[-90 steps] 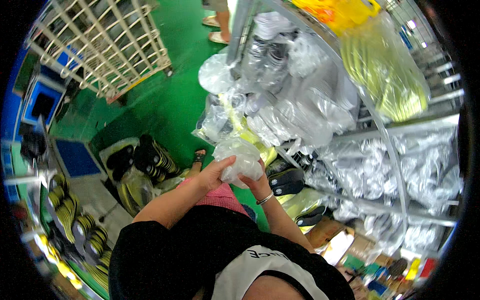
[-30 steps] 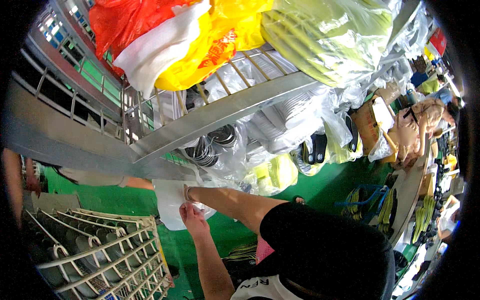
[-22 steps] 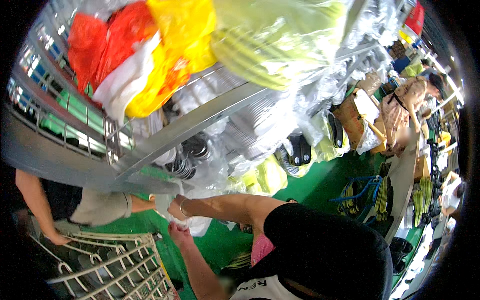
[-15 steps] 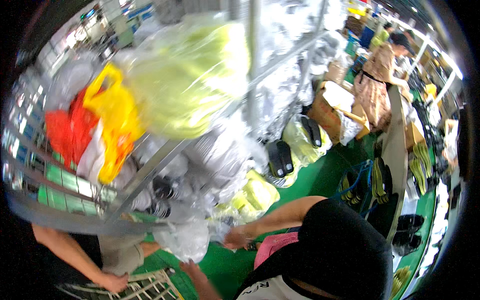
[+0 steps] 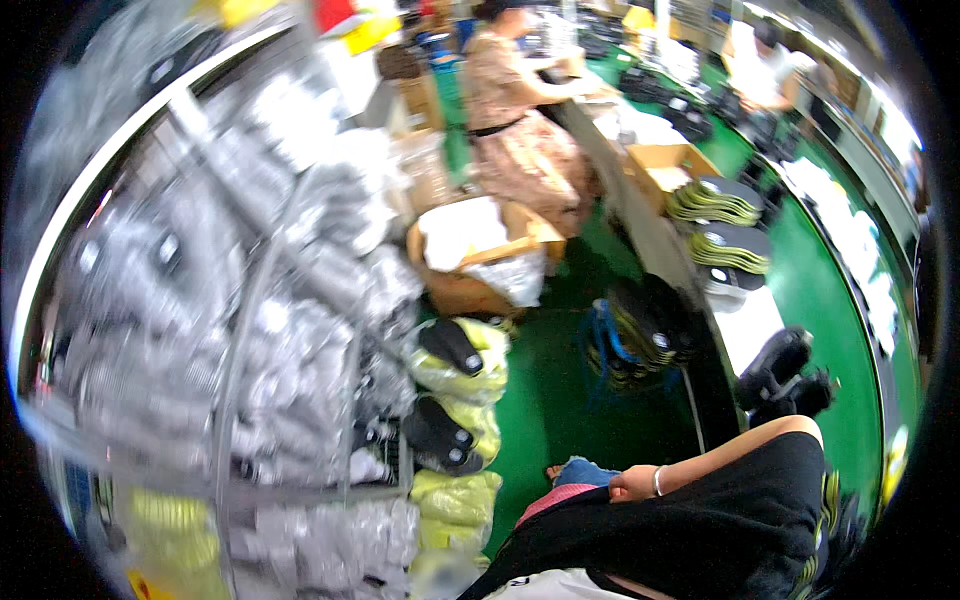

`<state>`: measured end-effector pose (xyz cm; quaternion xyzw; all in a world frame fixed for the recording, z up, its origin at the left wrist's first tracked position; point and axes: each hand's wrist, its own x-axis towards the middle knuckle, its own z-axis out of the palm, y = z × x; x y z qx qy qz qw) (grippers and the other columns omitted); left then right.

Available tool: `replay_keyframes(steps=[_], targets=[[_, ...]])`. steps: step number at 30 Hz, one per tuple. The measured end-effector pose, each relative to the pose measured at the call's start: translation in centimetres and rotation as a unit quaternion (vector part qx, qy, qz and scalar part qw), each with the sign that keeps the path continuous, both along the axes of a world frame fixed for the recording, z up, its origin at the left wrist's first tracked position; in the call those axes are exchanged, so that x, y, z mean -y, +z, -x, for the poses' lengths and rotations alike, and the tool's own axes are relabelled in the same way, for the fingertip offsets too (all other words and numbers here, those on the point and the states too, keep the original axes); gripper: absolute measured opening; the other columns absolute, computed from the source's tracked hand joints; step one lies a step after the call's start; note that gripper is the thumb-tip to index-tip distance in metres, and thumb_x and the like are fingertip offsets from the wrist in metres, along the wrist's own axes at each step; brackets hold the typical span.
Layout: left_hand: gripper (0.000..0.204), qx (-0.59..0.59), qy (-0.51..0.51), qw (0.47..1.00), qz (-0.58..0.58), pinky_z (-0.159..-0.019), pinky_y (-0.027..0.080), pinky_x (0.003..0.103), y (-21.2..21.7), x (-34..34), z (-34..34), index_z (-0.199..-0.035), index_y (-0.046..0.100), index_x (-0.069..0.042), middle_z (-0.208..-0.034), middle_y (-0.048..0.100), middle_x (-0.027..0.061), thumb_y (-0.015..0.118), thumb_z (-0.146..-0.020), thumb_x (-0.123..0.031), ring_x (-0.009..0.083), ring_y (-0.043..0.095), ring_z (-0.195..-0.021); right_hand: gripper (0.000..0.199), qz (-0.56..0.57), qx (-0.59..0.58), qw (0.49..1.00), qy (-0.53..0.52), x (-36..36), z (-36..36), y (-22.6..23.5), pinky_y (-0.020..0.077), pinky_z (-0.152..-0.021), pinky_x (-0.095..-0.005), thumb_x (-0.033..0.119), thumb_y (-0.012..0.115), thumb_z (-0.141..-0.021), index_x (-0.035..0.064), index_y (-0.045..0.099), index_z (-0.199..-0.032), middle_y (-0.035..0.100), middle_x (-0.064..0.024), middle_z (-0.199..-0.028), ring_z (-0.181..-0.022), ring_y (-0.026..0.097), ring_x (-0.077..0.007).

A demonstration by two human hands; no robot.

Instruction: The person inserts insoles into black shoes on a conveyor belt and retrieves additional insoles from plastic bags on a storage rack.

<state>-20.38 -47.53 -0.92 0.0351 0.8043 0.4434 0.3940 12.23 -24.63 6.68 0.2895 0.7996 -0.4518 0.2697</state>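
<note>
My right hand (image 5: 635, 483), with a light bangle (image 5: 657, 481) at the wrist, is held low in front of my body, fingers curled. Whether anything is in them is hidden. Beside it are pink cloth (image 5: 565, 502) and blue denim (image 5: 585, 470). My left hand is out of view. To the left, clear plastic bags of grey goods (image 5: 290, 370) fill a metal-framed rack (image 5: 232, 400). Beside the rack, black soles (image 5: 440, 435) lie on yellow-green bagged bundles (image 5: 455, 505).
An open carton (image 5: 465, 290) holds white material on the green floor (image 5: 540, 400). A seated person (image 5: 520, 130) works at a long bench (image 5: 650, 215). Stacks of black and lime soles (image 5: 715, 205) and a blue-strapped bundle (image 5: 625, 345) are on the right. Another person (image 5: 770, 80) is farther back.
My view has swung to the right, toward the bench. The red and yellow bags and the person at the lower left have left view. My left hand has gone out of sight; my right is nearer my body.
</note>
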Motion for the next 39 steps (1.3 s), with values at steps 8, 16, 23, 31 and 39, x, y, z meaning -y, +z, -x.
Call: replay_keyframes(steps=[8,16,23,31,39], targets=[[0.024,0.020,-0.232,0.973,-0.009,-0.060,0.042,0.032,1.4,-13.8,-0.4,-0.094,0.050,-0.004,-0.081,0.054,0.0087,0.057,-0.074,-0.015,0.0197,0.053,-0.067,0.038,0.137,0.059,0.943,-0.298,1.3,-6.3,0.4,0.0429,-0.069,-0.0340,0.041,0.051,-0.080,0.0050,0.058,-0.087,0.060,-0.0104,-0.085,-0.082,0.056,-0.0211],[0.022,0.079,-0.396,0.914,-0.026,-0.060,0.042,0.030,0.8,-18.6,0.5,-0.091,0.052,-0.003,-0.081,0.055,0.0080,0.058,-0.073,-0.014,0.0187,0.053,-0.067,0.052,0.337,0.047,0.808,-0.481,6.8,-6.9,2.5,0.0286,-0.044,-0.0227,0.059,0.047,-0.075,0.0080,0.054,-0.077,0.042,0.0021,-0.062,-0.051,0.037,-0.0084],[0.019,0.159,-0.481,0.862,-0.015,-0.060,0.043,0.029,0.5,-17.7,0.7,-0.089,0.054,-0.003,-0.080,0.056,0.0073,0.058,-0.073,-0.013,0.0178,0.054,-0.068,0.040,0.437,0.005,0.668,-0.603,14.0,-5.1,7.2,0.0322,-0.049,-0.0198,0.049,0.045,-0.082,0.0108,0.055,-0.082,0.045,0.0050,-0.066,-0.057,0.038,-0.0057],[0.017,0.191,-0.550,0.813,0.012,-0.060,0.044,0.027,1.8,-19.6,-0.5,-0.086,0.056,-0.003,-0.079,0.057,0.0066,0.059,-0.072,-0.012,0.0168,0.055,-0.068,0.031,0.476,-0.096,0.771,-0.413,9.4,-4.6,10.6,0.0379,-0.052,-0.0223,0.031,0.044,-0.087,0.0069,0.052,-0.070,0.047,0.0049,-0.060,-0.056,0.045,-0.0063],[0.015,0.279,-0.638,0.709,0.110,-0.060,0.044,0.026,8.0,-23.5,-2.0,-0.083,0.059,-0.002,-0.079,0.057,0.0059,0.060,-0.072,-0.011,0.0158,0.055,-0.069,0.032,0.379,-0.055,0.811,-0.443,9.7,-12.0,6.0,0.0425,-0.056,-0.0268,0.036,0.050,-0.083,0.0053,0.057,-0.079,0.055,-0.0006,-0.069,-0.065,0.050,-0.0112]])
